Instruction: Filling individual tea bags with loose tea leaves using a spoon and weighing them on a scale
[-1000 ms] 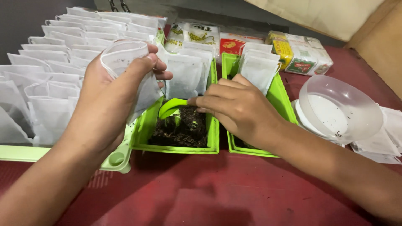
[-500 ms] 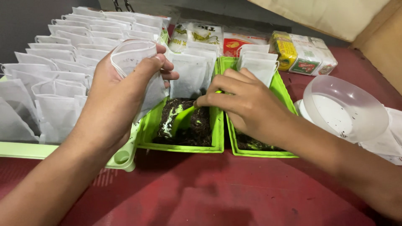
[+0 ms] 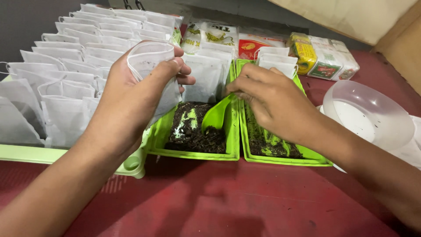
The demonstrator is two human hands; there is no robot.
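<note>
My left hand (image 3: 131, 94) holds a white mesh pouch (image 3: 149, 59) with its mouth spread wide, raised over the left edge of a green tray (image 3: 193, 154). That tray holds dark loose leaf bits (image 3: 193, 131). My right hand (image 3: 272, 98) grips a green scoop (image 3: 216, 116) by its handle, the scoop's bowl tilted down just above the dark bits. A second green tray (image 3: 285, 159) lies under my right forearm, with a thin layer of the same dark bits.
Rows of upright white pouches (image 3: 66, 74) fill a pale green rack (image 3: 26, 153) at the left. More pouches (image 3: 206, 74) stand at the back of both trays. Coloured packets (image 3: 324, 55) lie behind. At the right sits a clear plastic bowl (image 3: 372, 116). The tabletop is worn red (image 3: 219, 202).
My right hand has lifted the green scoop out of the dark bits and drawn it toward the pouch. My left hand keeps the pouch held wide.
</note>
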